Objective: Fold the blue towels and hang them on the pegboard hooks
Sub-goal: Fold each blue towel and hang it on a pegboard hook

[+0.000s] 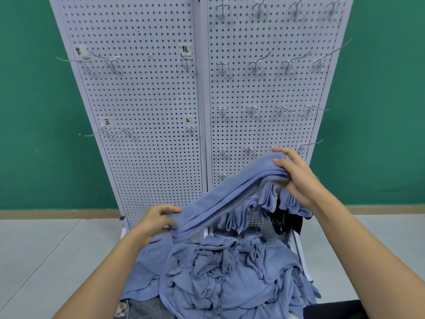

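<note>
Left grip [156,219] and right grip [296,178] pinch the ends of a folded towel [230,194], not yet hung; hung towels [269,200] sit under the right grip, unfolded pile [230,272] below both

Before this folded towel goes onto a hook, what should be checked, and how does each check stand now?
1. Folded towel layers aligned: ok, edges stacked evenly.
2. Left hand grips the lower end: ok.
3. Right hand pinches the upper end: ok.
4. Free hook nearby: ok, bare hook just above the right hand.
5. Lower end lifted off the pile: cannot tell.
6. Hung towels seated on their hooks: cannot tell, the held towel hides them.
</note>
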Demonstrator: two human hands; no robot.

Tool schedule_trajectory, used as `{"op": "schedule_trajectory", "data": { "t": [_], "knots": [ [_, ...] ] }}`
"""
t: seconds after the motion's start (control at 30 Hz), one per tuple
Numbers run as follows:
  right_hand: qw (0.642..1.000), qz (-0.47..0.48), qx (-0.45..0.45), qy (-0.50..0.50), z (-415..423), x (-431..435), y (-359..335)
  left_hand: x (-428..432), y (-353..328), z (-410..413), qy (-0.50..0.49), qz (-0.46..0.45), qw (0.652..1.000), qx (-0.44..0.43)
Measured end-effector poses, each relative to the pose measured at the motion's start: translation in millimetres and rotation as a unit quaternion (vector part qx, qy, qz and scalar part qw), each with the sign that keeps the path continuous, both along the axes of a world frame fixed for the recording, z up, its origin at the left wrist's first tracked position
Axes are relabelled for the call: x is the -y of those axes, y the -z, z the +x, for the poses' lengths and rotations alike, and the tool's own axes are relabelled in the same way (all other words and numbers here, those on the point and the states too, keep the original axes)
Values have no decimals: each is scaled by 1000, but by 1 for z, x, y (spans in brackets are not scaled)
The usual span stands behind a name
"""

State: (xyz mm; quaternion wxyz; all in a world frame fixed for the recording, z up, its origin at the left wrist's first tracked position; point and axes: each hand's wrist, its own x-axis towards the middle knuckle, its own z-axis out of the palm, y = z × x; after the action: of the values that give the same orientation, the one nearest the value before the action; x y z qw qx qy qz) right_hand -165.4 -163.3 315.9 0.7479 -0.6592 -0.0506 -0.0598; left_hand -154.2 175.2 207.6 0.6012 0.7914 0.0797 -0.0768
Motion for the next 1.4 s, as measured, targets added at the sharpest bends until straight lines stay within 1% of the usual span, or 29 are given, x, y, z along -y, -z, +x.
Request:
{"op": "schedule_trajectory", "data": {
  "t": [0.07,0.1,0.2,0.27,0.33,0.4,0.47,0.53,0.6,0.67,0.73,0.77,0.8,0.83,0.9,0.93,0.97,1.0,1.07,1.13,1.17,1.3,1.33,1.4],
  "knots": [
    [1000,-19,20,-11,-1,-9,-22,14,0,1,6,31,999,-8],
    [999,-42,29,-12,0,-14,-30,23,-3,1,13,43,999,4],
    [985,-162,60,22,3,-30,-39,64,-21,-3,55,39,995,78],
    [971,-223,78,43,3,-38,-37,98,-30,-7,101,40,988,109],
    [967,-235,81,51,2,-40,-35,133,-34,-13,144,50,981,119],
    [969,-226,85,55,1,-37,-35,163,-33,-20,175,53,973,138],
    [976,-193,83,51,0,-33,-37,186,-31,-24,174,32,966,187],
    [988,-134,69,40,-1,-27,-39,200,-24,-21,117,17,965,232],
    [995,-74,57,35,-1,-19,-40,207,-17,-14,50,46,966,249],
    [997,-23,54,46,-1,-7,-35,203,-18,-8,17,87,962,257],
    [997,17,46,65,1,9,-23,190,-24,-1,-1,93,959,267],
    [996,19,33,79,2,18,-13,181,-28,2,-13,92,958,270],
    [995,3,11,96,5,27,0,172,-31,5,-27,97,957,272],
    [992,-36,-23,117,9,35,14,165,-34,7,-38,109,955,272],
    [969,-180,-87,147,15,44,43,156,-41,10,-45,142,951,270],
    [950,-257,-94,151,17,44,55,155,-43,12,-45,157,949,268],
    [934,-318,-77,146,17,41,64,155,-45,13,-46,168,948,265],
    [925,-355,-42,130,18,35,70,157,-46,15,-45,177,948,262],
    [922,-381,25,71,16,17,73,164,-45,20,-38,190,947,256],
    [908,-415,53,24,18,1,76,173,-43,23,-29,195,946,257],
    [895,-441,56,24,21,-5,80,178,-42,25,-24,197,945,259],
    [827,-547,70,109,29,-5,96,189,-32,28,8,213,944,251],
    [815,-564,72,114,30,-1,100,190,-27,30,19,220,944,244],
    [811,-570,69,109,35,5,104,192,-18,35,43,235,942,236]
  ]
}}
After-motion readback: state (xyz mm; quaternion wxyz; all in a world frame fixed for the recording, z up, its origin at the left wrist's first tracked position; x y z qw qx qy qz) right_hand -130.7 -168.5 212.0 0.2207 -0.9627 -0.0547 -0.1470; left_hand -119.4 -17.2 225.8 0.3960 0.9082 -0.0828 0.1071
